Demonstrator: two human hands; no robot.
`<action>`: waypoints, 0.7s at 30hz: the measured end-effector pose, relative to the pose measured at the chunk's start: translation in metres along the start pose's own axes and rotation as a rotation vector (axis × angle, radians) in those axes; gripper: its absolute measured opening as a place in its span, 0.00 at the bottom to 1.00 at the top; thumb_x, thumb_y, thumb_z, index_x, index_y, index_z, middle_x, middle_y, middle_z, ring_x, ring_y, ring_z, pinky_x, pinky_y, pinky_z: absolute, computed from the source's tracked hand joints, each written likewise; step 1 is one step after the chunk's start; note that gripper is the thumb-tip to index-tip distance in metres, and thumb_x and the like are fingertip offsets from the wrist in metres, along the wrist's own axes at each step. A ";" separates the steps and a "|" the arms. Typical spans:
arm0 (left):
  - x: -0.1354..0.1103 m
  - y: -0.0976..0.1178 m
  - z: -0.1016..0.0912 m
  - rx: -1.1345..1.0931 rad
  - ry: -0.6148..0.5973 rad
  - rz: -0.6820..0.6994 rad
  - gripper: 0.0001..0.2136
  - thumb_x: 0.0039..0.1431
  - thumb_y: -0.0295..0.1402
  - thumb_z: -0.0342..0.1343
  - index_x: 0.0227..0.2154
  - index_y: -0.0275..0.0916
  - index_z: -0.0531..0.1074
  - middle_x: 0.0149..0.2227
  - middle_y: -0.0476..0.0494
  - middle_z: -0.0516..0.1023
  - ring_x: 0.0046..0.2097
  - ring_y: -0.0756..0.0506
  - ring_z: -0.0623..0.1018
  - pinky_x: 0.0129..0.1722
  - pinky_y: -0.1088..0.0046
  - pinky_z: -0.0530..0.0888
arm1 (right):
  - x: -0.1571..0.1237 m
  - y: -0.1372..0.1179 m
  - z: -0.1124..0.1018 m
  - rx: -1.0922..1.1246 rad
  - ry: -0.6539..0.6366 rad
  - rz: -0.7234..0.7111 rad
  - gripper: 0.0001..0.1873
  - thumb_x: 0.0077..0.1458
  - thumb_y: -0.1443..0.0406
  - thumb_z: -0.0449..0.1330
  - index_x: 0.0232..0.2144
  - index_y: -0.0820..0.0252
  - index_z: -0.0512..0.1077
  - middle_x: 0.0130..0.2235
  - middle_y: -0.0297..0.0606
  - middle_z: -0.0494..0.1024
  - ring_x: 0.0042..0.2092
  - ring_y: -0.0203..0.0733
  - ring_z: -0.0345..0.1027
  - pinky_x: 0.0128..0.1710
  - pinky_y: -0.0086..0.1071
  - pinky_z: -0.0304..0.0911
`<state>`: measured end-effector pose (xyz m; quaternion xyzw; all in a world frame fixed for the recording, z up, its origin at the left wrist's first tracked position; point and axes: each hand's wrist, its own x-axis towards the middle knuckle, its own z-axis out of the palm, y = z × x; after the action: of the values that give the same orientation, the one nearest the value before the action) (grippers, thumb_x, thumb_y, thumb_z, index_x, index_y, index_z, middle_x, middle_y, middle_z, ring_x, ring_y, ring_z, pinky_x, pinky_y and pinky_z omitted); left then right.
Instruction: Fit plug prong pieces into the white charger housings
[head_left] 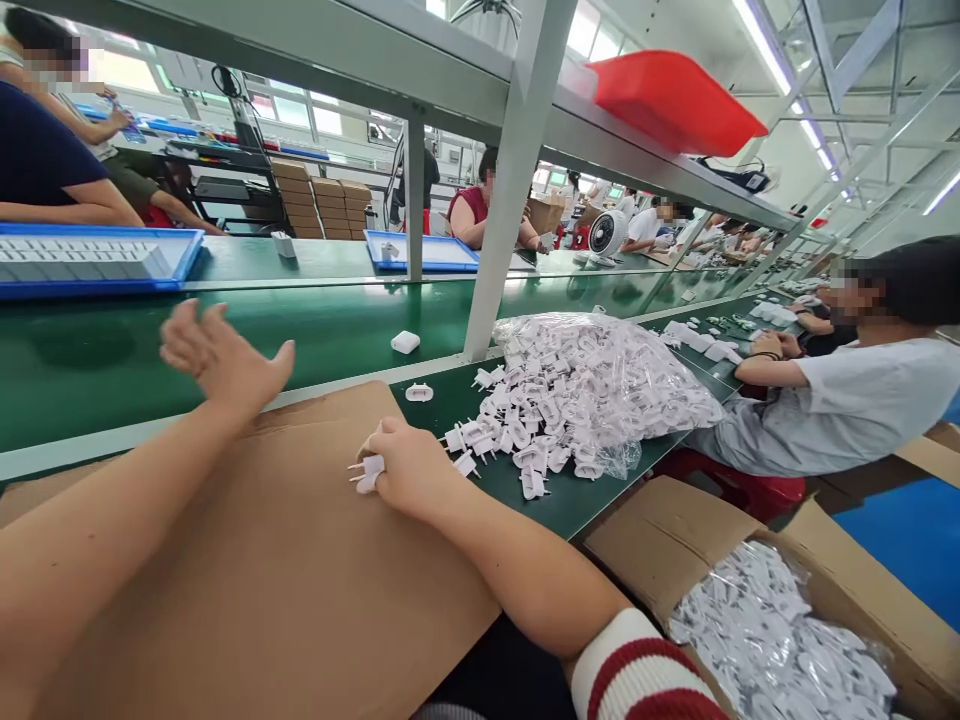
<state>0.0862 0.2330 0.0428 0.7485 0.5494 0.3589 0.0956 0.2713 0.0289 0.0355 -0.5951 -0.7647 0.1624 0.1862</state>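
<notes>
My left hand (225,360) is raised over the far edge of the cardboard sheet (285,580), thumb and fingers spread, with nothing in it. Between the fingers of my right hand (412,465) is a white plug piece (369,474) whose metal pins point left. Just right of that hand, a heap of similar white plug pieces (540,430) spills from a clear plastic bag (645,370) onto the green table. One loose plug part (419,393) lies beyond my right hand, and a white housing (405,342) sits on the green belt.
An open carton (885,620) with bagged white parts stands at lower right. A metal post (517,180) rises ahead of me, and a red bin (675,100) rests on the shelf overhead. A co-worker (885,380) sits to the right. Blue trays (187,262) line the far side.
</notes>
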 end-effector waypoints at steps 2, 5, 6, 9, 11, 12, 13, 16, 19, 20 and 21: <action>0.010 0.010 0.027 0.080 -0.020 0.062 0.26 0.65 0.47 0.51 0.58 0.32 0.67 0.59 0.34 0.71 0.65 0.34 0.61 0.64 0.51 0.59 | 0.000 -0.002 0.004 0.019 0.002 -0.029 0.12 0.53 0.69 0.59 0.40 0.57 0.75 0.46 0.36 0.72 0.39 0.38 0.70 0.34 0.30 0.60; 0.028 0.034 0.070 0.097 -0.217 0.107 0.29 0.59 0.50 0.56 0.56 0.33 0.71 0.60 0.32 0.72 0.64 0.31 0.64 0.65 0.55 0.60 | 0.002 -0.003 0.010 0.044 0.010 -0.085 0.11 0.52 0.67 0.60 0.40 0.57 0.75 0.43 0.35 0.74 0.40 0.38 0.69 0.34 0.30 0.60; 0.034 0.043 0.083 0.083 -0.281 0.092 0.31 0.58 0.51 0.56 0.57 0.31 0.71 0.61 0.30 0.71 0.65 0.30 0.64 0.65 0.55 0.60 | 0.003 -0.003 0.012 0.044 0.009 -0.111 0.11 0.52 0.66 0.61 0.40 0.57 0.75 0.42 0.34 0.75 0.40 0.39 0.69 0.34 0.30 0.60; 0.048 0.065 0.114 0.056 -0.371 0.042 0.37 0.57 0.51 0.55 0.59 0.22 0.66 0.65 0.19 0.63 0.69 0.26 0.58 0.67 0.53 0.56 | 0.007 -0.003 0.014 -0.008 -0.006 -0.185 0.12 0.52 0.63 0.63 0.41 0.56 0.76 0.40 0.34 0.79 0.44 0.43 0.69 0.34 0.31 0.58; 0.052 0.073 0.125 0.033 -0.370 0.018 0.34 0.56 0.47 0.56 0.56 0.19 0.67 0.64 0.13 0.62 0.68 0.26 0.58 0.67 0.52 0.56 | 0.010 -0.002 0.014 -0.050 -0.042 -0.209 0.12 0.53 0.61 0.62 0.41 0.55 0.78 0.40 0.34 0.80 0.44 0.46 0.70 0.33 0.32 0.57; 0.053 0.074 0.128 0.021 -0.370 -0.003 0.32 0.55 0.44 0.57 0.54 0.19 0.68 0.62 0.11 0.64 0.67 0.24 0.61 0.65 0.50 0.57 | 0.011 -0.002 0.013 -0.059 -0.066 -0.210 0.13 0.53 0.61 0.62 0.41 0.55 0.78 0.39 0.34 0.81 0.44 0.46 0.71 0.32 0.32 0.57; 0.053 0.074 0.129 0.009 -0.366 -0.026 0.30 0.54 0.42 0.58 0.52 0.20 0.69 0.59 0.11 0.66 0.65 0.23 0.63 0.63 0.47 0.59 | 0.012 -0.001 0.012 -0.059 -0.090 -0.209 0.13 0.53 0.61 0.62 0.42 0.55 0.78 0.39 0.34 0.81 0.43 0.45 0.72 0.31 0.32 0.56; 0.049 0.072 0.124 -0.054 -0.331 -0.059 0.26 0.47 0.35 0.62 0.49 0.26 0.70 0.56 0.16 0.70 0.61 0.22 0.67 0.59 0.44 0.64 | 0.013 -0.001 0.008 -0.051 -0.120 -0.212 0.14 0.53 0.62 0.61 0.43 0.55 0.79 0.40 0.34 0.82 0.42 0.44 0.73 0.30 0.32 0.57; 0.039 0.069 0.108 -0.165 -0.272 -0.051 0.26 0.45 0.30 0.63 0.50 0.31 0.69 0.58 0.24 0.69 0.61 0.27 0.68 0.61 0.49 0.64 | 0.011 -0.001 0.007 -0.016 -0.048 -0.202 0.11 0.52 0.63 0.62 0.39 0.53 0.79 0.39 0.33 0.82 0.45 0.45 0.72 0.33 0.31 0.61; 0.034 0.068 0.102 -0.190 -0.250 -0.054 0.26 0.46 0.30 0.63 0.51 0.32 0.68 0.58 0.26 0.69 0.60 0.29 0.69 0.61 0.50 0.65 | 0.011 0.000 0.008 0.041 0.010 -0.173 0.10 0.51 0.63 0.63 0.38 0.52 0.80 0.39 0.32 0.83 0.45 0.44 0.72 0.35 0.30 0.63; 0.029 0.067 0.094 -0.257 -0.235 -0.078 0.26 0.48 0.29 0.63 0.52 0.32 0.67 0.58 0.28 0.70 0.59 0.31 0.71 0.61 0.51 0.67 | 0.011 0.001 0.008 0.139 0.084 -0.125 0.11 0.50 0.64 0.63 0.38 0.52 0.80 0.39 0.31 0.83 0.45 0.43 0.72 0.36 0.30 0.64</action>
<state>0.2009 0.2565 0.0235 0.7451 0.5124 0.3323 0.2680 0.2662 0.0399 0.0288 -0.5380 -0.7788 0.1782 0.2687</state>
